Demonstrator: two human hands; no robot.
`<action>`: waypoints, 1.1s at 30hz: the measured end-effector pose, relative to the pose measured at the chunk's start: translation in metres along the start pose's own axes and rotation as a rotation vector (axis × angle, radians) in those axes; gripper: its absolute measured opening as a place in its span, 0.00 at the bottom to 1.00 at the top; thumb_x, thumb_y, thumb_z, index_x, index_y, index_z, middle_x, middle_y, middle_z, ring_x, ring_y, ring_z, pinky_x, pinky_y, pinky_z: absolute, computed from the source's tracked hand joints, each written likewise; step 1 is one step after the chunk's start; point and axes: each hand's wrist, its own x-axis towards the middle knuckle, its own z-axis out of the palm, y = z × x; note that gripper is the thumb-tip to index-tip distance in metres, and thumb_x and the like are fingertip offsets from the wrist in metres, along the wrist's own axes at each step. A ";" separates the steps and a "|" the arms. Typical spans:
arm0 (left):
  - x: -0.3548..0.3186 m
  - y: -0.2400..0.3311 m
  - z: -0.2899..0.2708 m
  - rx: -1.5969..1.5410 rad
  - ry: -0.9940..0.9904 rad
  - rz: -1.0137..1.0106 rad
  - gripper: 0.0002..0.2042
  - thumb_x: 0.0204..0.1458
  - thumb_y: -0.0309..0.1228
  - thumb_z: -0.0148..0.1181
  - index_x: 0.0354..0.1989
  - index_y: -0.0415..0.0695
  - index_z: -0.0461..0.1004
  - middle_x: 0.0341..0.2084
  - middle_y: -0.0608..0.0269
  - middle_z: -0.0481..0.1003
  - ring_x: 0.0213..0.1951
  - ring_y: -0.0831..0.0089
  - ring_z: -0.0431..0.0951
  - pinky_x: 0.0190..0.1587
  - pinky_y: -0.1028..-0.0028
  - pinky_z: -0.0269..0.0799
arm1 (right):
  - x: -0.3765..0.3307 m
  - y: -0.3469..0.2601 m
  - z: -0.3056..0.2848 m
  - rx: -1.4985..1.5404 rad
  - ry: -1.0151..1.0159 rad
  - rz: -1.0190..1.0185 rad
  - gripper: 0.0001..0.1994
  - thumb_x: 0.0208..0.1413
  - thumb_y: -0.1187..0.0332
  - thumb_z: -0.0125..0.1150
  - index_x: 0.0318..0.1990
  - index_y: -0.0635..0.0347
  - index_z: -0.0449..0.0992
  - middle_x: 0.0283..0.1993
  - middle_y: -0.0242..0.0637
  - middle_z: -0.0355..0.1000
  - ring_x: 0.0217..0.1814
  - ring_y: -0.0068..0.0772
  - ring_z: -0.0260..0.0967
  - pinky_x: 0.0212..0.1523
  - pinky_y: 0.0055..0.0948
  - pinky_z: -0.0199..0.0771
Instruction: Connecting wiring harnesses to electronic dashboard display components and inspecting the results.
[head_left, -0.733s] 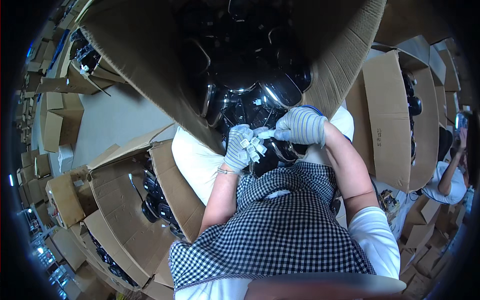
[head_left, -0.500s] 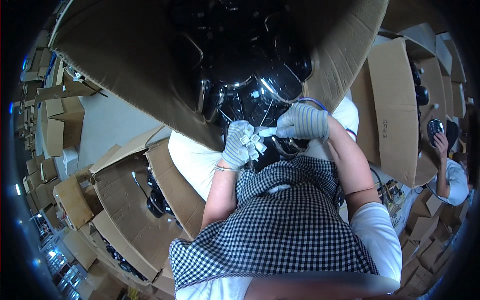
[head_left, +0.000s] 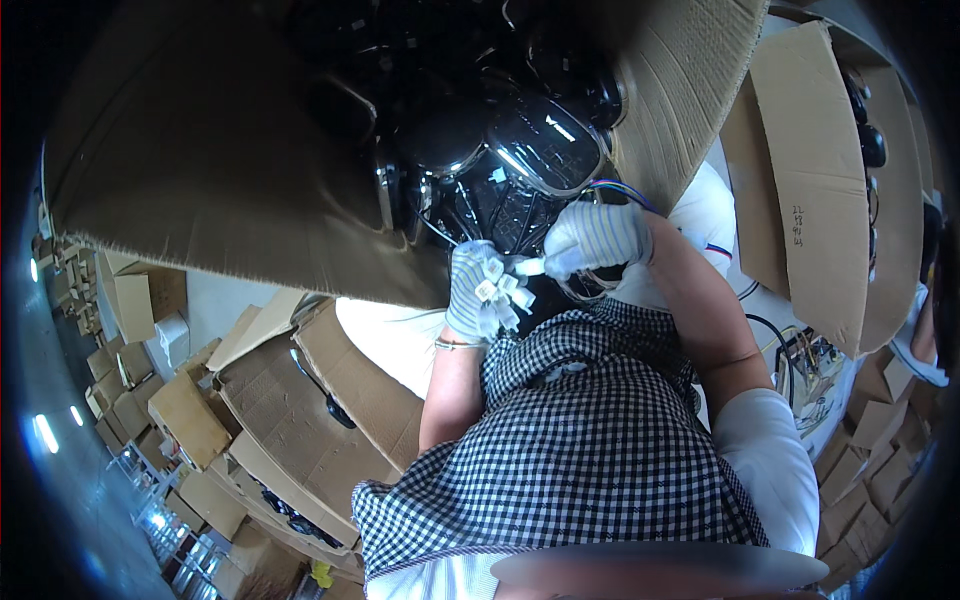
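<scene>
All around, brown cardboard boxes (head_left: 190, 420) over a pale grey floor (head_left: 215, 300), with bright lights (head_left: 45, 433) toward the far left. Directly in front, a large open carton (head_left: 690, 100), its ribbed right wall well lit and its left wall in shadow. Inside, glossy black parts (head_left: 440, 150) packed close together, quite dark and hard to separate toward the far end. On one of them, near the right wall of the carton, short white printing (head_left: 560, 128), perhaps a maker's mark. On the brown box (head_left: 815, 120) to the right, a small column of dark handwriting (head_left: 798, 225), near the left edge of its side.

At the near opening of the large carton, two hands in striped gloves. Left hand (head_left: 467, 295) closed around a bunch of white connectors (head_left: 505, 290), with the heads spread out toward the right. Right hand (head_left: 598, 238) just beside, fingertips closed on one white piece (head_left: 530, 267); whether touching the bunch, not possible to tell. Above the right glove, near the right wall of the carton, an arch of coloured wires (head_left: 622, 188). Below the hands, a black-and-white checked apron (head_left: 590, 450). Inside the lower-left box (head_left: 290, 420), a dark cable (head_left: 322, 385).
</scene>
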 end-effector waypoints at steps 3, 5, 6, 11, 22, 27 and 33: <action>0.007 0.006 -0.005 0.438 -0.017 0.264 0.11 0.39 0.31 0.59 0.16 0.47 0.61 0.19 0.71 0.64 0.27 0.74 0.66 0.33 0.74 0.60 | 0.004 -0.001 0.009 0.155 -0.060 0.308 0.14 0.53 0.59 0.51 0.28 0.59 0.78 0.25 0.42 0.74 0.29 0.42 0.71 0.34 0.37 0.69; 0.008 0.006 -0.003 0.142 -0.073 0.069 0.16 0.32 0.44 0.57 0.25 0.47 0.81 0.12 0.67 0.63 0.21 0.65 0.67 0.28 0.66 0.60 | 0.004 -0.013 0.005 0.194 -0.102 0.461 0.14 0.51 0.59 0.52 0.29 0.59 0.78 0.26 0.42 0.74 0.29 0.42 0.72 0.34 0.38 0.70; 0.007 0.008 -0.001 0.235 -0.068 0.054 0.18 0.30 0.46 0.57 0.26 0.47 0.81 0.12 0.67 0.64 0.21 0.64 0.67 0.28 0.66 0.60 | 0.002 -0.016 0.007 0.217 -0.069 0.493 0.13 0.51 0.59 0.53 0.29 0.58 0.79 0.26 0.42 0.74 0.29 0.42 0.72 0.34 0.38 0.70; 0.018 0.021 -0.005 0.445 -0.013 0.344 0.18 0.29 0.45 0.57 0.27 0.46 0.81 0.12 0.67 0.64 0.20 0.65 0.66 0.27 0.65 0.60 | -0.001 -0.016 0.012 0.107 -0.051 0.544 0.13 0.50 0.59 0.53 0.29 0.58 0.79 0.26 0.43 0.74 0.28 0.44 0.72 0.33 0.40 0.69; 0.058 0.049 -0.016 0.442 0.303 0.273 0.12 0.53 0.31 0.49 0.43 0.40 0.67 0.33 0.59 0.72 0.37 0.65 0.74 0.41 0.68 0.69 | -0.034 -0.083 0.032 -0.138 0.876 0.635 0.13 0.57 0.59 0.49 0.32 0.56 0.77 0.30 0.43 0.74 0.31 0.44 0.73 0.31 0.37 0.70; 0.131 0.151 -0.044 -0.236 0.439 0.272 0.09 0.53 0.22 0.47 0.42 0.42 0.66 0.41 0.60 0.71 0.40 0.68 0.74 0.45 0.69 0.67 | -0.098 -0.150 0.035 0.166 1.290 0.454 0.12 0.56 0.64 0.54 0.33 0.67 0.77 0.20 0.28 0.66 0.21 0.17 0.60 0.22 0.21 0.58; 0.084 0.211 -0.111 0.031 0.633 0.556 0.05 0.52 0.21 0.51 0.37 0.39 0.69 0.34 0.60 0.72 0.41 0.66 0.74 0.47 0.68 0.69 | -0.126 -0.150 0.080 0.567 1.574 0.498 0.14 0.55 0.60 0.59 0.33 0.65 0.78 0.20 0.20 0.60 0.20 0.10 0.49 0.20 0.15 0.45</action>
